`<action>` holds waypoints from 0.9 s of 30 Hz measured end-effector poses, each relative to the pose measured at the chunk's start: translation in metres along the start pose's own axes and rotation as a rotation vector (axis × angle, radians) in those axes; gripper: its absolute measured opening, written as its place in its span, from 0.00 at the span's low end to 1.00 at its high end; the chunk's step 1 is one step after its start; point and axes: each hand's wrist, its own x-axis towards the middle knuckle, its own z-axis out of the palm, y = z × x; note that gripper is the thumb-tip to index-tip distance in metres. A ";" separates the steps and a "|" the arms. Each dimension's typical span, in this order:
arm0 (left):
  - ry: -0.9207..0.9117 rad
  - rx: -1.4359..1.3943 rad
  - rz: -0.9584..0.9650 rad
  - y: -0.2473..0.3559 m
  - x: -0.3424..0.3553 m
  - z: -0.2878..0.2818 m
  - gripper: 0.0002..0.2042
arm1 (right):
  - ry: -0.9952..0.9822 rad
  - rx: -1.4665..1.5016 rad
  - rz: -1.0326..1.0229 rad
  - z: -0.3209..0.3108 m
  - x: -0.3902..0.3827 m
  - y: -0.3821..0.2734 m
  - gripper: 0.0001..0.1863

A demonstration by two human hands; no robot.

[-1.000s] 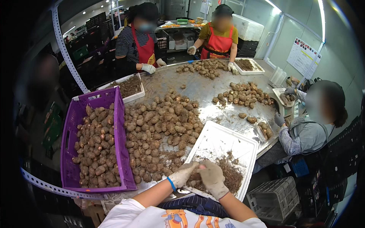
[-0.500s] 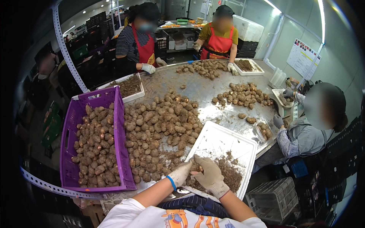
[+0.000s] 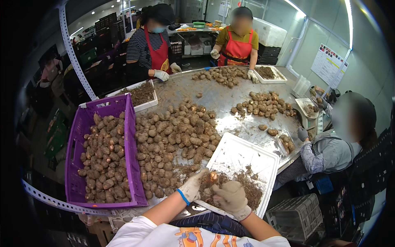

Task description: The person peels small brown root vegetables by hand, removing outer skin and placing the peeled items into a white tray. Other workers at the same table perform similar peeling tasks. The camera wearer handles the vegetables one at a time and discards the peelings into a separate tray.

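Over the near end of a white foam tray, my gloved left hand holds a small brown taro whose pinkish-orange end shows. My right hand, also gloved, is curled closed just right of it, its fingertips turned toward the taro; whatever may be in those fingers is hidden. Brown root hairs and peel scraps lie in the tray beneath both hands. Left of the tray spreads a big heap of hairy taros on the metal table.
A purple crate full of taros stands at the left. Two people in red aprons work across the table, near another taro pile and scrap trays. At the right, a person sits by a scale and a clear box of taros.
My hands have moved slightly apart, uncovering the taro's pinkish end. My right hand has turned and curled its fingers. The person at the right has drawn one hand back from the scale.
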 end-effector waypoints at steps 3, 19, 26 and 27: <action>-0.029 -0.032 0.029 0.001 0.015 -0.022 0.24 | 0.356 0.102 0.097 -0.005 0.014 0.001 0.24; -0.120 -0.016 0.234 -0.003 0.011 -0.014 0.25 | 0.340 0.091 0.105 -0.018 0.018 -0.013 0.20; -0.109 0.030 0.202 -0.015 0.008 -0.007 0.23 | 0.430 0.396 0.107 -0.003 0.040 -0.009 0.12; -0.050 0.065 0.231 -0.016 0.006 0.001 0.25 | 0.421 0.341 0.143 -0.007 0.039 -0.012 0.13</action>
